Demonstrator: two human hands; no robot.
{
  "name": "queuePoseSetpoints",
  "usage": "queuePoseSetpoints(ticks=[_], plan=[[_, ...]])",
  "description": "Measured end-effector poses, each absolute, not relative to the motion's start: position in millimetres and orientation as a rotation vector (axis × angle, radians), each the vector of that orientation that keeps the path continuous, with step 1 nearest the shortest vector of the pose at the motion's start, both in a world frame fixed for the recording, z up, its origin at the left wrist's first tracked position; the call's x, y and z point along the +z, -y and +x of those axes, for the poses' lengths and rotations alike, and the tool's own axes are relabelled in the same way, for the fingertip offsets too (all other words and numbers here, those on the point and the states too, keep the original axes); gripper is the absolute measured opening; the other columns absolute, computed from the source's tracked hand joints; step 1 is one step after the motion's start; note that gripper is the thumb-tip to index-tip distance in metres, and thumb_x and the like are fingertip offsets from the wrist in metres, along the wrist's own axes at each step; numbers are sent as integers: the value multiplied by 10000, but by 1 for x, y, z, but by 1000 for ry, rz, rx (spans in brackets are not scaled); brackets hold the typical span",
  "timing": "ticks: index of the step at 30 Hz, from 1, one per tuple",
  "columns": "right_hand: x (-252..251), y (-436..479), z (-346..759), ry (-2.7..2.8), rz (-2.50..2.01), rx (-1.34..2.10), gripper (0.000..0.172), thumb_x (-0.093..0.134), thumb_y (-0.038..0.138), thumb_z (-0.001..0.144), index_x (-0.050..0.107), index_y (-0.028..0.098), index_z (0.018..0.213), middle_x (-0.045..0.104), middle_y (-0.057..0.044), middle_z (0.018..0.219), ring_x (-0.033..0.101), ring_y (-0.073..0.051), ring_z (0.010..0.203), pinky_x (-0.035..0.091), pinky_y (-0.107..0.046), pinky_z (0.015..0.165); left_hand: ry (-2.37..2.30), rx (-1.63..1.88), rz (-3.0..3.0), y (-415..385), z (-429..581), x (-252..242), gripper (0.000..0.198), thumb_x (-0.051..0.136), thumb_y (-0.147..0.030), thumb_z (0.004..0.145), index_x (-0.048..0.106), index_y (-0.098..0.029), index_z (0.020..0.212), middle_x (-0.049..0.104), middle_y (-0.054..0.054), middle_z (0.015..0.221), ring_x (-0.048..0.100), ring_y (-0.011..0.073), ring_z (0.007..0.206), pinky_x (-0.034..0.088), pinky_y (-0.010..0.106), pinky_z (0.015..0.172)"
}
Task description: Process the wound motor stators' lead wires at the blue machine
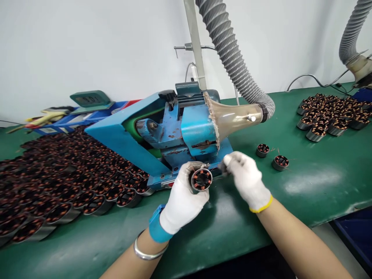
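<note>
My left hand [183, 197], in a white glove with a blue band at the wrist, is closed around a motor stator [201, 179]. The stator's round open face, with copper windings inside a metal ring, points toward me. To its right, my right hand [245, 176] wears a white glove with a yellow cuff edge. Its thumb and fingers are pinched together, slightly blurred; whatever they may hold is hidden. Both hands are just in front of a blue belt machine [197, 128], whose clear funnel [232, 120] joins a grey hose.
Many stators [64, 178] crowd the left of the green table [226, 232]. Two single stators [263, 150] stand right of my right hand, and a further group [334, 114] sits at the back right. The grey hose [232, 50] hangs above. Blue bins [69, 124] stand at the back left.
</note>
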State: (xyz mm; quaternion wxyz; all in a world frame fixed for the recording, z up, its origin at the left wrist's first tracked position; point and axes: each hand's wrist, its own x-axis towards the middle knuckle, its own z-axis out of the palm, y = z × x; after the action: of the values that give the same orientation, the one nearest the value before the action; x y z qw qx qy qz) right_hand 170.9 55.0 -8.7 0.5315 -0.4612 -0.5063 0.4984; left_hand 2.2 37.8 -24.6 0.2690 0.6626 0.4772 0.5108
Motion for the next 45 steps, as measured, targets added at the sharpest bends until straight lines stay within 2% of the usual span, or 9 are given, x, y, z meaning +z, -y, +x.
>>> queuePoseSetpoints(ticks=[3,7,13,20,24,26,29,36,45], plan=[[-10,-61,174,1029,-1043,1109,264,606,432,822,566,184,739,572,9,668,521,-117,594,454,-247,581,-1311,1392,1791,-37,0,-21,419,600,-108,621,507,-192,1021,600,45,973,627,205,908,523,372,859],[-10,-53,164,1303,-1051,1222,208,658,352,773,646,178,886,632,-18,761,559,-135,641,475,-253,573,-1284,1334,1825,-34,3,-23,422,583,-124,660,489,-201,1064,590,49,990,618,201,917,519,361,847],[-9,-55,168,975,-1032,1152,254,642,424,796,634,172,833,609,-2,687,557,-123,615,484,-262,613,-1422,1432,1860,-32,9,-24,428,619,-130,636,470,-204,1030,576,33,952,618,196,866,521,358,812],[-8,-50,159,1159,-1075,1323,200,667,355,767,642,157,768,594,6,618,519,-112,549,441,-241,524,-1465,1438,1754,-32,14,-26,418,693,-188,645,460,-227,990,591,20,928,614,189,846,522,364,800],[-10,-55,167,989,-1064,1154,275,640,447,790,626,172,782,596,1,642,539,-120,570,488,-274,593,-1536,1457,1577,-34,16,-28,447,737,-198,615,451,-217,959,589,15,914,619,182,836,521,367,819],[-9,-52,163,1138,-1142,1205,338,734,449,686,658,178,872,640,-22,727,594,-155,636,527,-309,642,-1488,1454,1476,-35,16,-31,508,731,-217,641,449,-212,1064,592,39,1001,626,191,907,515,377,862],[-9,-40,147,1416,-1250,1139,606,847,343,470,666,206,1032,665,-62,987,641,-239,857,546,-390,800,-1296,1428,1397,-36,14,-34,588,696,-256,714,413,-235,1229,578,70,1176,603,206,1080,478,388,968],[-16,-43,135,1411,-1094,1062,463,701,307,686,637,165,1121,647,-90,1089,611,-241,1039,496,-396,945,-1345,1483,1363,-44,20,-17,520,804,-245,587,565,-190,1046,689,42,988,669,232,938,526,407,897],[-4,-60,140,1426,-1063,934,378,661,296,733,667,153,1083,658,-72,983,612,-227,947,517,-366,870,-1407,1503,1429,-58,30,-4,419,807,-302,600,570,-192,927,713,50,884,680,221,823,543,357,795]])
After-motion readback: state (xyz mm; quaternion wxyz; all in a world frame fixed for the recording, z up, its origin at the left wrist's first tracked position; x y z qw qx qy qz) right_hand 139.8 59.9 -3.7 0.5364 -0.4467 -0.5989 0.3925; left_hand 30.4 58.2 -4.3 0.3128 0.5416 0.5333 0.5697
